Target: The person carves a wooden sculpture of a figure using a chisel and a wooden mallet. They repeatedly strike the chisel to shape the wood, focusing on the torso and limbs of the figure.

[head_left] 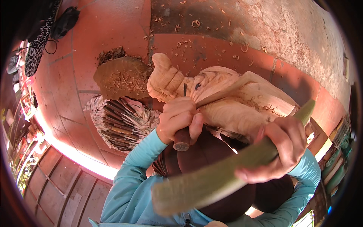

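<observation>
My left hand (178, 116) is closed around the dark wooden handle of a chisel (182, 141), its butt end facing me. Above the fist, a short dark strip against the carving looks like part of the blade. Just beyond lies a pale wooden figure carving (215, 85) on its side, with a rounded head part at the left and fold-like grooves. My right hand (283, 149) wraps around a long greenish wooden mallet (215, 181), slightly blurred. Its thick end hangs at the lower middle, nearer to me than the chisel butt and apart from it.
To the left, a striped cloth (99, 113) bears several chisels (119, 123) in a row. A brown board (123, 75) behind it is strewn with shavings. Curled shavings (195, 24) dot the red tiled floor (109, 26). At the right edge stand stacked items (336, 162).
</observation>
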Available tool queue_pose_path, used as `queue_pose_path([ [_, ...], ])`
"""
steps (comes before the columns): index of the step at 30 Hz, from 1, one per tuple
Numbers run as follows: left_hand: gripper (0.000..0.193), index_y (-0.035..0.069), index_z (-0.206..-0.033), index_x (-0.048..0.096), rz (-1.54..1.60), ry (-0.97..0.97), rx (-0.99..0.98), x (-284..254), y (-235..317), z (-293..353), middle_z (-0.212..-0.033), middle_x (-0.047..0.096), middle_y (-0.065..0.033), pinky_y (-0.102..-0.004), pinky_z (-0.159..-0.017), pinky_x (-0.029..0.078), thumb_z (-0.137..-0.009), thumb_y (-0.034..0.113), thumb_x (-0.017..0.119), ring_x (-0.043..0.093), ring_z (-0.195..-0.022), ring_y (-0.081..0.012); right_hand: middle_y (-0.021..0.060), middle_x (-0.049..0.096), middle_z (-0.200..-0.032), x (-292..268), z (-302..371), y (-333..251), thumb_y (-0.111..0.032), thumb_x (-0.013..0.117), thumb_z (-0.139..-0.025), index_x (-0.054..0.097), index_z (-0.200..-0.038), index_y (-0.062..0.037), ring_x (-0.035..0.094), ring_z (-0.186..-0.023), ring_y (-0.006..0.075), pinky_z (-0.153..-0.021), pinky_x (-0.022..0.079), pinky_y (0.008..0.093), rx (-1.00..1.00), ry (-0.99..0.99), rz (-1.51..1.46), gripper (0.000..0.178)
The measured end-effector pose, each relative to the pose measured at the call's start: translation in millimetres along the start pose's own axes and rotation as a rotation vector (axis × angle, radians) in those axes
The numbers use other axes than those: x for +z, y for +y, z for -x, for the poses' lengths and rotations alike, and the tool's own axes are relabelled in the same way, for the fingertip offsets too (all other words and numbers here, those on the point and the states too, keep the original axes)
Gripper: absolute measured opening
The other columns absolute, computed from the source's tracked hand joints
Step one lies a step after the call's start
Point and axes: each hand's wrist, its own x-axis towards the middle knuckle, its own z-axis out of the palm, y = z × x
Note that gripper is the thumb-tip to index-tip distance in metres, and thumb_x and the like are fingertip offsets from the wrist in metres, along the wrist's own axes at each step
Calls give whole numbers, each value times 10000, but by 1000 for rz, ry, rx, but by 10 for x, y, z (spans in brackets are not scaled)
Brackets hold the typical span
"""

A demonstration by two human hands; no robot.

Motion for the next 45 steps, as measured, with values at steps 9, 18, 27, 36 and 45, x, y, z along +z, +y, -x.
queue_pose_path([
  [9, 256, 26, -559, 360, 40, 39, -50, 23, -37, -52, -525, 374, -68, -320, -385, 264, -684, -99, 546, 345, -392, -210, 92, 523, -895, 33, 28, 116, -328, 706, -730, 534, -1176, -512, 514, -606, 189, -472, 435, 311, -5, -27, 90, 512],
  [18, 300, 18, -558, 331, -12, 35, -148, 58, -57, -179, -511, 357, -71, -332, -389, 243, -727, -107, 545, 320, -388, -222, 78, 502, -868, -12, -21, 177, -258, 721, -692, 587, -1148, -454, 522, -618, 199, -494, 420, 297, 68, -105, 114, 514],
  [27, 353, 2, -651, 425, -478, -196, -454, -2, 31, -263, -625, 424, -107, -349, -533, 341, -909, 197, 566, 432, -563, -252, 48, 506, -733, -107, -190, 366, -108, 709, -566, 649, -1174, -221, 504, -637, 208, -556, 414, 332, 232, -209, -22, 621],
  [36, 594, 86, -1223, 495, -422, -185, -171, -179, -479, 215, -1168, 543, -68, -353, -884, 435, -741, 289, 777, 531, -1049, -217, 93, 642, -990, -129, -123, 430, 96, 630, -518, 611, -1214, -156, 577, -699, 235, -605, 496, 333, 294, -198, -43, 740],
  [45, 508, 74, -1168, 576, -526, -199, -97, -93, -412, 102, -1116, 604, -78, -367, -899, 447, -722, 205, 778, 569, -1035, -239, 130, 634, -1029, -36, -56, 548, 117, 582, -530, 550, -1246, -51, 577, -704, 268, -608, 496, 350, 243, -131, -157, 736],
])
